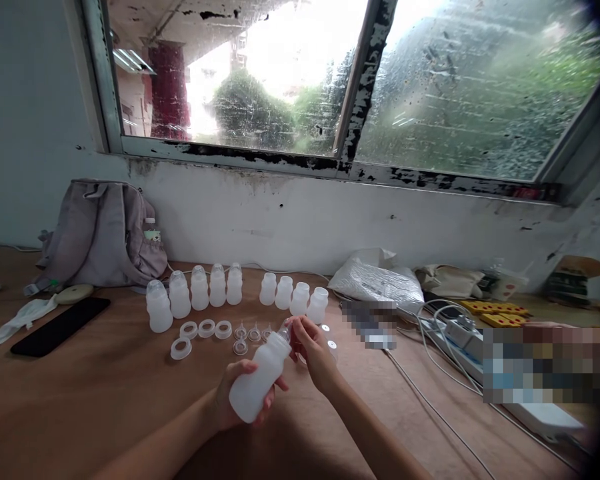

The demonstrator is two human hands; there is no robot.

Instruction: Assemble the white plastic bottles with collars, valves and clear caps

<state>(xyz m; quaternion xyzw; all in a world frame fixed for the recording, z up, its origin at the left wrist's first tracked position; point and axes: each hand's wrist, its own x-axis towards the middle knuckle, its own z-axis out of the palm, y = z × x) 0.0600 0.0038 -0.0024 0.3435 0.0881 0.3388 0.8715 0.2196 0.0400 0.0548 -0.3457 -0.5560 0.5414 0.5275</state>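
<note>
Frosted baby bottle [258, 388]: held above the brown tabletop [105, 400], centre front, tilted, mouth up and toward the right hand. Looks like thin plastic, empty – should be light, fairly stiff, not very fragile; smooth wall may slip a bit.
Left hand [230, 390]: fingers wrapped round the bottle's body, thumb on the near upper side. Good hold – leaves neck and rim free; a hard squeeze could flex the wall.
Right hand [307, 340]: fingertips pinched on a small clear teat [285, 327], right by the bottle mouth. Contact with rim: cannot tell.
Clear teat: probably soft silicone, nearly weightless, bendy, a little grippy; best pinched at the flange edge, tip left alone.
Loose teats [255, 333]: on tabletop beyond the bottle, tips up; same light, springy handling likely.
Collar rings [181, 348]: lying flat, left of the teats; likely rigid, light, take by outer edge.
Capped bottles [181, 297]: back left, upright.
Uncapped bottles [300, 299]: back centre, upright, grip at waist.
</note>
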